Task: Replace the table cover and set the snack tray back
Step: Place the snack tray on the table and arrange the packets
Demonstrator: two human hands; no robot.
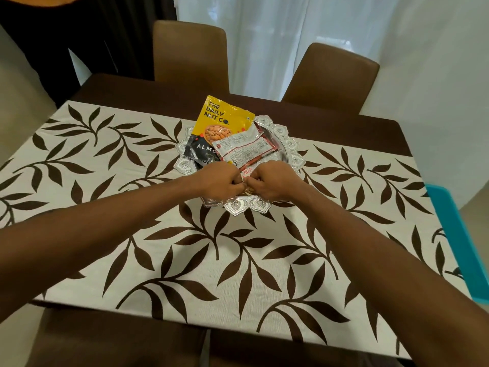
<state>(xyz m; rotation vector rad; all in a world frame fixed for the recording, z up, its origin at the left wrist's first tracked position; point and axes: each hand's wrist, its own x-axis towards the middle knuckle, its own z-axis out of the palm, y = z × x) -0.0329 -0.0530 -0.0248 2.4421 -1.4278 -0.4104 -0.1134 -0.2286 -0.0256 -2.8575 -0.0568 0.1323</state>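
The yellow bag (221, 120) reads "THE DAILY NUT CO." and "ALMO…"; white packets (243, 149) lie against it on the silver snack tray (287, 144), mid-table on the leaf-print cover (185, 260). My left hand (221, 180) and right hand (267, 184) are curled shut at the tray's near edge, pinching a small packet.

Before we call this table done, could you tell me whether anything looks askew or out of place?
The yellow almond pouch overhangs the far rim of the silver tray. The leaf-print cover lies flat; both hands are on the near packets.
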